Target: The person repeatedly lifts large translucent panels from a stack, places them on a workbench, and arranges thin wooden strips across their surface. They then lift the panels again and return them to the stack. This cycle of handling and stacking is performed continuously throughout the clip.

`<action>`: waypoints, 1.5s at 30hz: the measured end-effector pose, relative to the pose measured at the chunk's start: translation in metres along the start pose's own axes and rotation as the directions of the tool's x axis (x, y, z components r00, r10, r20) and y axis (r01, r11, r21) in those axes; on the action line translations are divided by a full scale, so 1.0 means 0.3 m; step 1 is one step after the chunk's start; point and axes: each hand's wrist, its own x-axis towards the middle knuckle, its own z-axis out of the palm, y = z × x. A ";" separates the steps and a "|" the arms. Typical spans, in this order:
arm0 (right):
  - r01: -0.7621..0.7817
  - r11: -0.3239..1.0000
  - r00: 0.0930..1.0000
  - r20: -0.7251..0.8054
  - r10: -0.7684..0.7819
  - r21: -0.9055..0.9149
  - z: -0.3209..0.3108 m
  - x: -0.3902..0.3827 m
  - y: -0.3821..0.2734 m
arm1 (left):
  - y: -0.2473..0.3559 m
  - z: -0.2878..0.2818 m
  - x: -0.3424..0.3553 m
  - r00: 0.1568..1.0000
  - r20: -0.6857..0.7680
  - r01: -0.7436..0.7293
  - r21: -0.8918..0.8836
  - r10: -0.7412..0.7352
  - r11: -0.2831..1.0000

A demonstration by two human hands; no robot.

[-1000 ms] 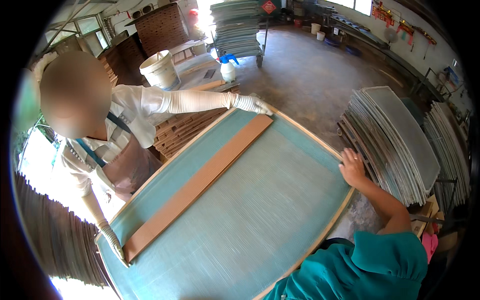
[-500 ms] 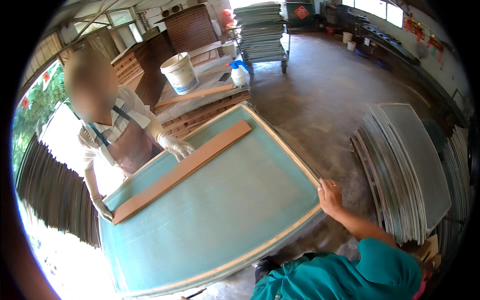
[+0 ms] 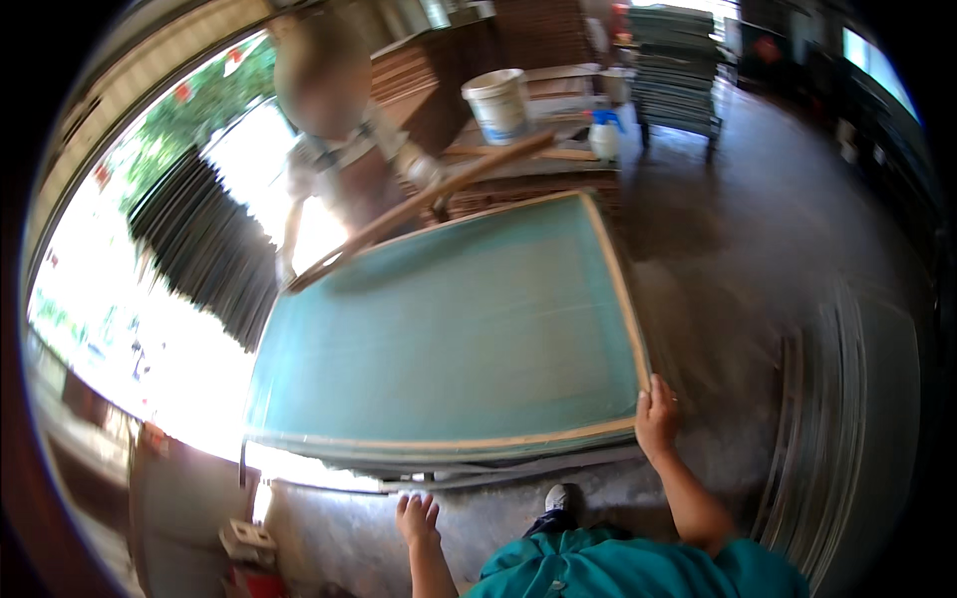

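A large rectangular pale-green panel (image 3: 469, 334) with a narrow light wood-coloured rim lies in front of me, on top of a stack whose edge shows below. My right hand (image 3: 656, 417) grips its near right corner, thumb along the rim. In front of the near edge, my left hand (image 3: 419, 516) hangs in the air, fingers apart and nothing in it. Across the panel, a gloved co-worker lifts a long brown board (image 3: 429, 204) tilted above the far edge, one hand near each end.
Behind the panel are a white bucket (image 3: 496, 108), a blue-topped spray bottle (image 3: 604, 136) and a cart of stacked panels (image 3: 678, 75). More upright panels stand at the left (image 3: 204, 234) and lower right (image 3: 837, 429). A block with holes (image 3: 247, 538) sits lower left.
The co-worker has raised the board off the panel toward the far side. My left hand has come into view. My right hand stays at the corner while my view has swung left.
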 end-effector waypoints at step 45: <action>-0.562 0.034 0.541 0.336 0.771 0.827 -0.747 -0.618 0.547 | 0.163 0.306 -0.567 0.523 0.547 -0.415 -0.507 0.654 0.755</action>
